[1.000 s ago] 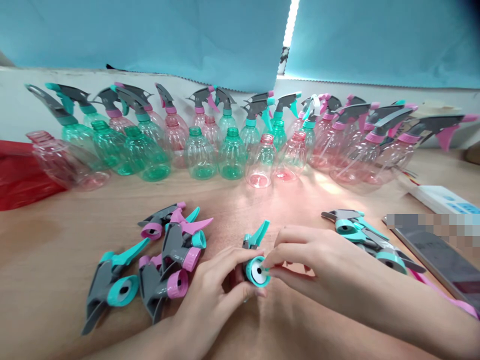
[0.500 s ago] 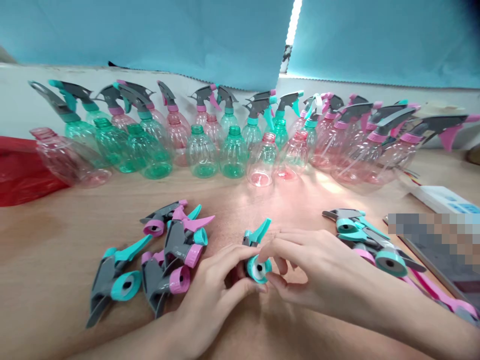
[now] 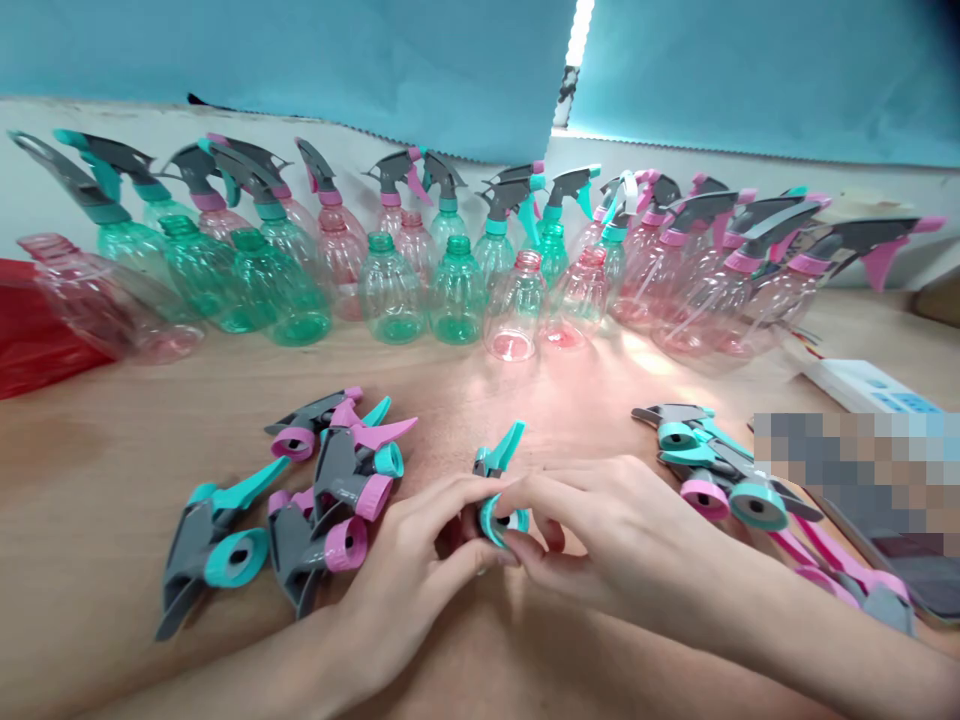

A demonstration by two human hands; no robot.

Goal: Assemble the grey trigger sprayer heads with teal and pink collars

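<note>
A grey and turquoise trigger spray head (image 3: 501, 455) is held between my two hands at the middle of the table, its round collar facing me. My left hand (image 3: 420, 560) is closed around its body from the left. With thumb and forefinger, my right hand (image 3: 592, 530) pinches the turquoise collar; these fingers partly cover its opening, where something white shows inside. Left of my hands lie several loose spray heads (image 3: 349, 475) in grey, pink and turquoise. More loose spray heads (image 3: 720, 460) lie to the right of my right hand.
Green bottles (image 3: 394, 300) and pink bottles (image 3: 516, 310), some open and some fitted with spray heads, stand along the back. A red bag (image 3: 45, 330) lies at the far left. At the right are a phone-like dark slab (image 3: 922, 570) and a white box (image 3: 862, 385).
My right thumb and forefinger have closed in over the collar, covering more of its opening. The view has shifted slightly, so everything sits a little further left and higher.
</note>
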